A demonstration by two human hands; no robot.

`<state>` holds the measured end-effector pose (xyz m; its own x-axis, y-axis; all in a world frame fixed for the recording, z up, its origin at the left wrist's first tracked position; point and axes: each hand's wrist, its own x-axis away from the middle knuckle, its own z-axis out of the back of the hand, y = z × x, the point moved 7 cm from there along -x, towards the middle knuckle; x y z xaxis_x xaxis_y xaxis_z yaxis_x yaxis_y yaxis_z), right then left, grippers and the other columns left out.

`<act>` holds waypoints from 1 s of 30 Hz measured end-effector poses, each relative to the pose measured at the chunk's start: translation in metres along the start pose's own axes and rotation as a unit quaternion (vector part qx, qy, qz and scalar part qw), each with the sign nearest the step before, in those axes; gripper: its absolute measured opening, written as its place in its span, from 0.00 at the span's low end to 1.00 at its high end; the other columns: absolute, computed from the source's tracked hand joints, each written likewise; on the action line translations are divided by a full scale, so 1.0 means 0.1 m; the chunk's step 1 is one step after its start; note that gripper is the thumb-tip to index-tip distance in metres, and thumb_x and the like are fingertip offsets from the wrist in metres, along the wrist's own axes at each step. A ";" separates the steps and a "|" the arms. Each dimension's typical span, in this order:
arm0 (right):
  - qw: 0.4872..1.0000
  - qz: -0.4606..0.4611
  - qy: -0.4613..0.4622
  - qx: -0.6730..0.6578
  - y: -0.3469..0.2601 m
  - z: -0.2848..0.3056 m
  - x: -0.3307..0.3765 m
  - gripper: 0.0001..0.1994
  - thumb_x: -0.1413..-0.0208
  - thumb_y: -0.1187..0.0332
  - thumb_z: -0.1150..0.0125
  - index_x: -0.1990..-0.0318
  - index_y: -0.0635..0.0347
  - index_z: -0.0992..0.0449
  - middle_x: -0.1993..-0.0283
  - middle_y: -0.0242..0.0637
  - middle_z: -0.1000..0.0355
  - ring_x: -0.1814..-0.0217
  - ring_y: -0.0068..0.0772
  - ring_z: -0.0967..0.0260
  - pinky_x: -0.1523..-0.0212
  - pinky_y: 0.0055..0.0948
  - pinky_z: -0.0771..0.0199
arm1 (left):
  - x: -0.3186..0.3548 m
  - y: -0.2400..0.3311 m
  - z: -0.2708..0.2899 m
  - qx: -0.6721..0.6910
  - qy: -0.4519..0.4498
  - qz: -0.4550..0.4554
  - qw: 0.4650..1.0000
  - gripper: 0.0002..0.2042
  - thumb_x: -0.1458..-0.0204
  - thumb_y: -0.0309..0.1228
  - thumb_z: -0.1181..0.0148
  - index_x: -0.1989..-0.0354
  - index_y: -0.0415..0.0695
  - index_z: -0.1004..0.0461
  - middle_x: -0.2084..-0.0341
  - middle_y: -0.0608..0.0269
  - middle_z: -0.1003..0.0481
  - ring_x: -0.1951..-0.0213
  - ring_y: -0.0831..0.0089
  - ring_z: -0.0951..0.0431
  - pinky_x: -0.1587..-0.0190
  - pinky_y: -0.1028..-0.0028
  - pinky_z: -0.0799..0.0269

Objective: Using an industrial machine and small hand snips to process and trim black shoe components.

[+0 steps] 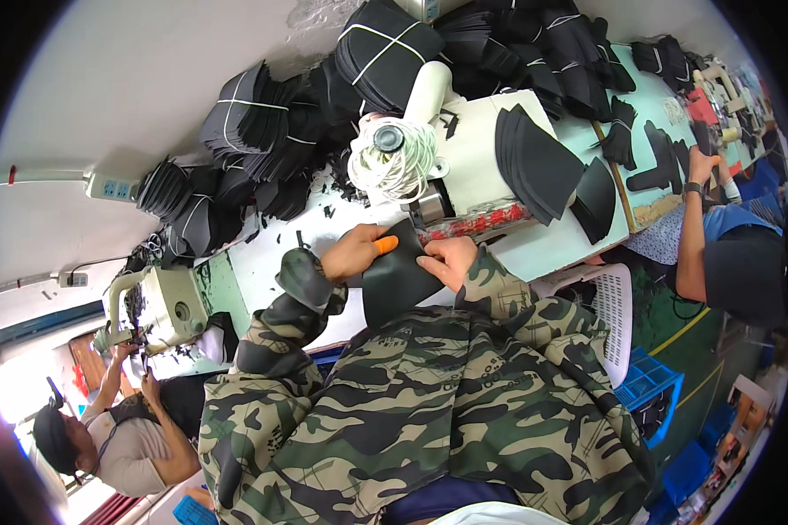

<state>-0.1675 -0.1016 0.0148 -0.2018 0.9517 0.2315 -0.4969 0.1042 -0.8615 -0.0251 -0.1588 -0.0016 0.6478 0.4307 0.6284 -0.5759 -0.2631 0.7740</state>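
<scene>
A black flat sheet piece point(396, 278) hangs between my hands in front of the cream machine point(473, 144). My left hand point(356, 252), with an orange cover on one finger, grips its left side. At its right edge, my right hand point(448, 262) pinches it with thumb and fingers. The sheet's upper end lies close by the machine's metal working part point(429, 208); whether they touch I cannot tell. On the machine's flat top rests a fanned stack of black curved pieces point(534, 162), with another black piece point(594, 201) beside it on the table.
A coil of white cord point(392, 162) sits on the machine. Tied black bundles point(245, 109) line the wall. Black scraps litter the white table point(276, 254). A white basket point(617, 324) and blue crate point(652, 385) stand at right. Co-workers point(140, 437) sit at machines left and right.
</scene>
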 end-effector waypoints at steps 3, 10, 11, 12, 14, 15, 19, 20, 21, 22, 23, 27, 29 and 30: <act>0.999 -0.008 0.025 0.047 -0.03 0.15 -0.05 0.12 0.50 0.59 0.43 0.70 0.59 0.24 0.73 0.45 0.27 0.69 0.47 0.27 0.67 0.37 0.28 | -0.08 -0.08 0.11 0.011 0.021 0.031 0.999 0.15 0.42 0.36 0.51 0.60 0.35 0.27 0.75 0.71 0.26 0.75 0.86 0.33 0.72 0.81 0.36; 0.997 -0.021 0.078 0.012 0.00 0.53 -0.08 0.10 0.54 0.63 0.40 0.69 0.61 0.26 0.75 0.40 0.27 0.72 0.43 0.28 0.69 0.36 0.30 | -0.19 0.00 0.15 -0.031 -0.021 0.085 0.996 0.14 0.43 0.35 0.48 0.63 0.35 0.25 0.77 0.71 0.26 0.76 0.86 0.32 0.70 0.81 0.35; 0.997 -0.021 0.079 0.012 0.01 0.56 -0.11 0.10 0.54 0.63 0.40 0.69 0.61 0.26 0.75 0.40 0.27 0.72 0.43 0.28 0.69 0.36 0.30 | -0.21 0.05 0.14 -0.013 -0.024 0.061 0.998 0.13 0.44 0.35 0.48 0.63 0.35 0.25 0.76 0.70 0.26 0.75 0.85 0.32 0.70 0.81 0.35; 0.995 0.013 0.076 0.064 -0.03 0.60 -0.13 0.11 0.54 0.63 0.40 0.68 0.61 0.26 0.73 0.41 0.27 0.69 0.44 0.29 0.68 0.37 0.31 | -0.23 0.11 0.11 0.006 -0.028 0.035 0.999 0.13 0.44 0.35 0.48 0.62 0.35 0.26 0.75 0.70 0.26 0.75 0.84 0.31 0.69 0.81 0.34; 0.971 0.095 0.105 0.192 -0.12 0.63 -0.17 0.14 0.58 0.65 0.38 0.62 0.60 0.27 0.69 0.39 0.29 0.65 0.43 0.33 0.64 0.37 0.33 | -0.31 0.09 0.10 0.003 0.021 0.018 1.000 0.13 0.44 0.34 0.48 0.61 0.36 0.26 0.74 0.69 0.26 0.74 0.83 0.31 0.69 0.81 0.34; 0.967 0.076 0.092 0.225 -0.14 0.64 -0.21 0.16 0.58 0.64 0.37 0.61 0.60 0.27 0.67 0.41 0.29 0.60 0.45 0.34 0.60 0.38 0.33 | -0.38 0.12 0.11 0.001 0.063 -0.003 0.998 0.13 0.45 0.34 0.47 0.61 0.36 0.26 0.73 0.69 0.26 0.73 0.82 0.31 0.68 0.81 0.34; 0.952 0.062 0.071 0.291 -0.14 0.62 -0.26 0.12 0.56 0.63 0.40 0.66 0.61 0.27 0.68 0.43 0.29 0.61 0.47 0.33 0.60 0.40 0.32 | -0.30 0.22 0.02 0.124 0.065 0.024 0.990 0.09 0.44 0.32 0.49 0.67 0.38 0.27 0.76 0.67 0.27 0.77 0.80 0.29 0.74 0.79 0.33; 0.960 0.058 0.084 0.260 -0.10 0.58 -0.26 0.11 0.55 0.64 0.41 0.67 0.61 0.27 0.69 0.43 0.29 0.62 0.48 0.32 0.61 0.40 0.32 | -0.31 0.24 0.06 0.102 0.058 0.011 0.993 0.09 0.44 0.32 0.49 0.68 0.38 0.28 0.78 0.64 0.27 0.83 0.79 0.30 0.81 0.78 0.34; 0.967 0.054 0.097 0.229 -0.05 0.56 -0.21 0.10 0.55 0.65 0.42 0.68 0.60 0.27 0.69 0.43 0.30 0.63 0.48 0.32 0.62 0.41 0.31 | -0.27 0.18 0.03 0.144 0.015 0.062 0.988 0.08 0.43 0.31 0.51 0.67 0.38 0.31 0.82 0.64 0.29 0.87 0.78 0.33 0.86 0.78 0.37; 0.972 0.060 0.112 0.196 -0.08 0.58 -0.13 0.08 0.54 0.66 0.43 0.68 0.60 0.27 0.70 0.44 0.30 0.64 0.48 0.31 0.63 0.41 0.31 | -0.26 0.17 0.07 0.147 0.025 0.066 0.987 0.08 0.43 0.31 0.51 0.67 0.38 0.32 0.84 0.65 0.31 0.88 0.78 0.34 0.88 0.79 0.39; 0.979 0.059 0.116 0.155 -0.04 0.57 -0.07 0.08 0.54 0.67 0.43 0.68 0.61 0.27 0.70 0.44 0.29 0.65 0.49 0.31 0.65 0.40 0.31 | -0.27 0.17 0.08 0.151 0.035 0.070 0.985 0.08 0.42 0.32 0.52 0.66 0.39 0.33 0.86 0.66 0.33 0.89 0.77 0.35 0.89 0.80 0.41; 0.988 0.015 0.144 0.047 0.04 0.72 0.29 0.10 0.53 0.67 0.44 0.65 0.62 0.27 0.68 0.48 0.28 0.65 0.48 0.29 0.65 0.39 0.31 | -0.32 0.21 0.09 0.132 0.007 0.049 0.990 0.10 0.42 0.34 0.52 0.68 0.39 0.33 0.89 0.66 0.37 0.91 0.76 0.40 0.88 0.77 0.43; 0.987 -0.002 0.158 0.009 0.11 0.80 0.40 0.10 0.53 0.67 0.43 0.65 0.63 0.26 0.68 0.48 0.28 0.66 0.47 0.28 0.66 0.37 0.30 | -0.36 0.18 0.14 0.085 -0.030 0.034 0.995 0.12 0.41 0.35 0.54 0.71 0.39 0.32 0.90 0.66 0.37 0.91 0.76 0.40 0.87 0.75 0.43; 0.986 -0.015 0.160 -0.032 0.17 0.84 0.45 0.10 0.54 0.68 0.41 0.65 0.63 0.26 0.69 0.47 0.27 0.67 0.46 0.28 0.67 0.35 0.30 | -0.37 0.21 0.23 0.093 0.004 0.001 0.996 0.13 0.41 0.35 0.55 0.72 0.39 0.31 0.90 0.66 0.37 0.92 0.76 0.40 0.87 0.75 0.42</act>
<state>-0.2564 -0.0814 0.0484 0.0946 0.9892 0.1122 -0.4421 0.1427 -0.8855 -0.0495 -0.1998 -0.0069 0.6423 0.4376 0.6293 -0.4740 -0.4184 0.7748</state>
